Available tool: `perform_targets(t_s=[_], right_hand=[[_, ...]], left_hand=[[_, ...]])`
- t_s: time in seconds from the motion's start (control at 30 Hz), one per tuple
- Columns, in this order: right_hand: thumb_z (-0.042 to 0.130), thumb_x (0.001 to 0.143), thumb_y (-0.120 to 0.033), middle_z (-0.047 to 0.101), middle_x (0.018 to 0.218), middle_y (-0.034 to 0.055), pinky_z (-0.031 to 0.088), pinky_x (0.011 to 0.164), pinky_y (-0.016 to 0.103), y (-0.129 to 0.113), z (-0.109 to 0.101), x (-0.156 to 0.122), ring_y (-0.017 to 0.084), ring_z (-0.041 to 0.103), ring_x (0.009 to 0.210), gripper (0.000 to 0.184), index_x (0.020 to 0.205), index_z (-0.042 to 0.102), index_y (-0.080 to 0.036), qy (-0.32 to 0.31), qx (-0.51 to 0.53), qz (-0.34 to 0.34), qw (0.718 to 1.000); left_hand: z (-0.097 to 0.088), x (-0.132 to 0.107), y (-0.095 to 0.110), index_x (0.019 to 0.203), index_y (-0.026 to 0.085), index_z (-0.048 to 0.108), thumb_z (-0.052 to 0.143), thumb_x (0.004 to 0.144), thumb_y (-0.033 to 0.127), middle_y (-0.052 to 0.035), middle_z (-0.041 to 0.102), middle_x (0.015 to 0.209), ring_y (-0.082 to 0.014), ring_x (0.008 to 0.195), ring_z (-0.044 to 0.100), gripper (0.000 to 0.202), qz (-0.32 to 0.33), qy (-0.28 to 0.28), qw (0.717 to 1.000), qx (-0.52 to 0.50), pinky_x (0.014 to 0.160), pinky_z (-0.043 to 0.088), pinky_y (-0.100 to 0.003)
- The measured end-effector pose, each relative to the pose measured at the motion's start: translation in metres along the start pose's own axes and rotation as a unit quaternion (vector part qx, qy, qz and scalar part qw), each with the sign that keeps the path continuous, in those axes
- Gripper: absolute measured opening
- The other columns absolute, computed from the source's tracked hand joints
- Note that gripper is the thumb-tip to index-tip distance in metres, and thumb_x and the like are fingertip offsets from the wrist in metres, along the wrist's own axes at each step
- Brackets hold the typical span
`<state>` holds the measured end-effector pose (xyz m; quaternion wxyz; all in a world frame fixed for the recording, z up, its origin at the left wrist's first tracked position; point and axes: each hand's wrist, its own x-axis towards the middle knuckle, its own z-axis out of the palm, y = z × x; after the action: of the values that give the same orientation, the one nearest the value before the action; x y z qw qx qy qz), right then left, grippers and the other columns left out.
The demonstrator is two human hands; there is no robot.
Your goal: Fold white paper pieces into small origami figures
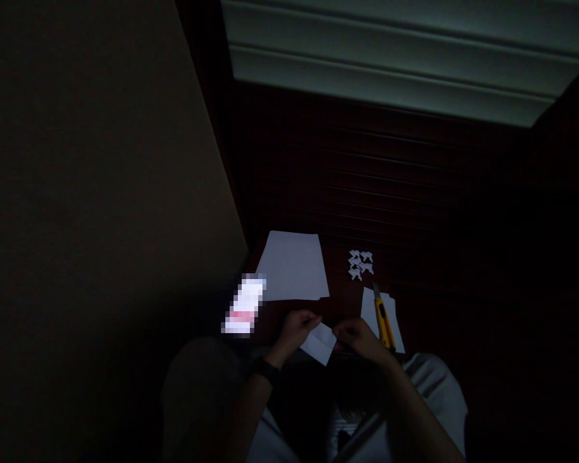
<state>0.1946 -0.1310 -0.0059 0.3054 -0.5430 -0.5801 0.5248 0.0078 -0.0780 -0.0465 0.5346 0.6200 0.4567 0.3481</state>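
A small white piece of paper (320, 345) with a crease across it is held between my two hands, over the near edge of the dark table. My left hand (298, 326), with a dark band on its wrist, pinches the paper's upper left edge. At the right corner, the fingers of my right hand (358, 335) are closed on the same paper. Just right of that hand, a yellow utility knife (385, 323) with its blade showing lies on a few small white sheets (369, 310).
A stack of large white paper (293, 267) lies at the table's back left. Several small folded paper pieces (355, 262) sit in a cluster at the back right. A bright, pixelated screen (245, 305) is at the left. A wall (125, 161) rises on the left.
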Motion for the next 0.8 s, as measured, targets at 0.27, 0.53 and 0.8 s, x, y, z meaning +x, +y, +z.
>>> perform_targets(t_s=[0.27, 0.53, 0.8], right_hand=[[0.052, 0.075, -0.047, 0.067, 0.071, 0.0072, 0.046, 0.058, 0.029, -0.004, -0.015, -0.013, 0.019, 0.061, 0.064, 0.037, 0.075, 0.066, -0.013, -0.035, 0.065, 0.02, 0.997], [0.057, 0.072, -0.046, 0.065, 0.088, 0.007, 0.045, 0.07, 0.029, 0.011, -0.002, 0.009, 0.02, 0.059, 0.08, 0.036, 0.092, 0.063, -0.016, 0.149, 0.007, -0.045, 0.988], [0.046, 0.079, -0.049, 0.057, 0.062, 0.0007, 0.039, 0.055, 0.022, 0.02, 0.017, 0.028, 0.014, 0.051, 0.059, 0.037, 0.069, 0.057, -0.015, 0.176, -0.04, -0.067, 0.981]], left_hand=[[0.0, -0.001, 0.005, 0.065, 0.01, 0.064, 0.057, 0.07, 0.046, -0.0043, 0.062, 0.061, -0.0146, 0.058, 0.055, 0.036, -0.019, 0.015, 0.999, -0.028, 0.051, 0.037, -0.021], [-0.003, 0.0, 0.009, 0.071, 0.01, 0.066, 0.056, 0.07, 0.048, -0.0067, 0.066, 0.069, -0.0177, 0.065, 0.059, 0.039, -0.028, 0.034, 0.997, -0.067, 0.056, 0.042, -0.024], [-0.01, -0.004, 0.014, 0.075, 0.01, 0.068, 0.06, 0.069, 0.043, -0.0075, 0.068, 0.072, -0.0184, 0.067, 0.06, 0.034, -0.042, -0.045, 0.997, -0.054, 0.059, 0.043, -0.025]])
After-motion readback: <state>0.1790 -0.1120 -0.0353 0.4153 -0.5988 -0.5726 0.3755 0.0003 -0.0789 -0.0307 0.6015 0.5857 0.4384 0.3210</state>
